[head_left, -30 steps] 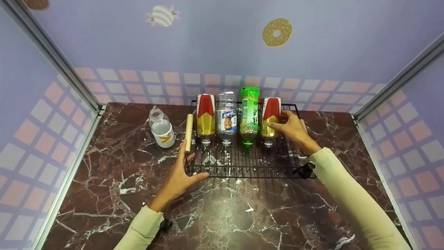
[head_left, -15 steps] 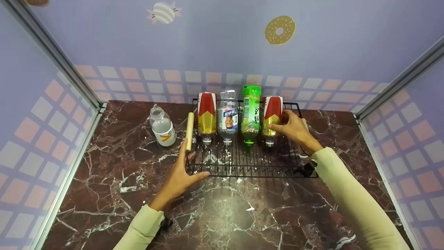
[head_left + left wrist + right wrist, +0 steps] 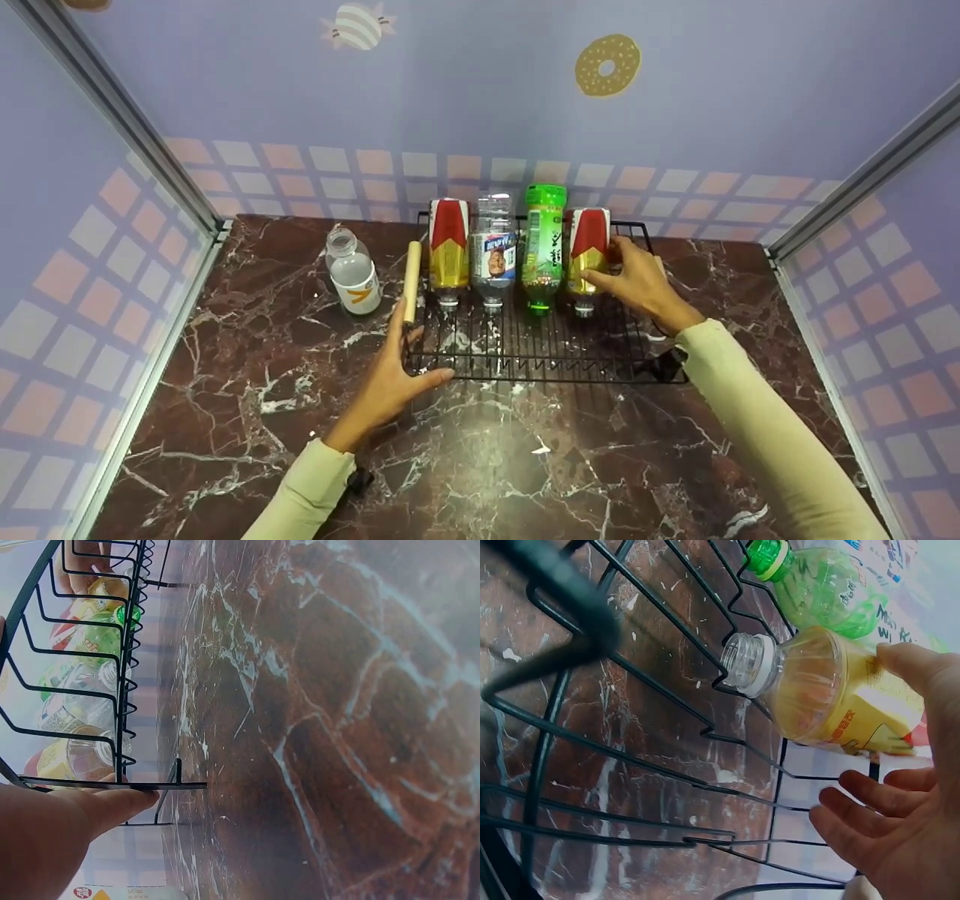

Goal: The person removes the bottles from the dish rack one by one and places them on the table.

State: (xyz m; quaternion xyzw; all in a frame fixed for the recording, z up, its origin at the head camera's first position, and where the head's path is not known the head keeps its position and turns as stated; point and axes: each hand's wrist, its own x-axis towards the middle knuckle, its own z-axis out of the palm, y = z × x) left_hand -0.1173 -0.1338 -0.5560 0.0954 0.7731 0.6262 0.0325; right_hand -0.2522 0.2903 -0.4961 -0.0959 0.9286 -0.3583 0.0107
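My left hand (image 3: 386, 386) grips the left front corner of a black wire dish rack (image 3: 525, 367), its thumb along the corner wire and a fingertip showing inside the wires. On the rack's right side, the thumb of my right hand (image 3: 637, 281) touches a bottle with a red and yellow label (image 3: 587, 255). In the right wrist view the other fingers (image 3: 855, 821) spread loosely below that bottle (image 3: 817, 686). Left of it a green bottle (image 3: 542, 247), a clear bottle (image 3: 493, 251) and another red and yellow bottle (image 3: 450, 247) lie side by side, necks toward me.
A clear bottle with a white label (image 3: 356, 277) stands uncapped on the dark marbled table (image 3: 480, 457), left of the rack. The rack has a pale wooden handle (image 3: 412, 281) on its left side. Patterned panels (image 3: 465, 90) close off the back and both sides.
The head view has shifted slightly. Both hands, the rack and the bottles keep the same places relative to one another.
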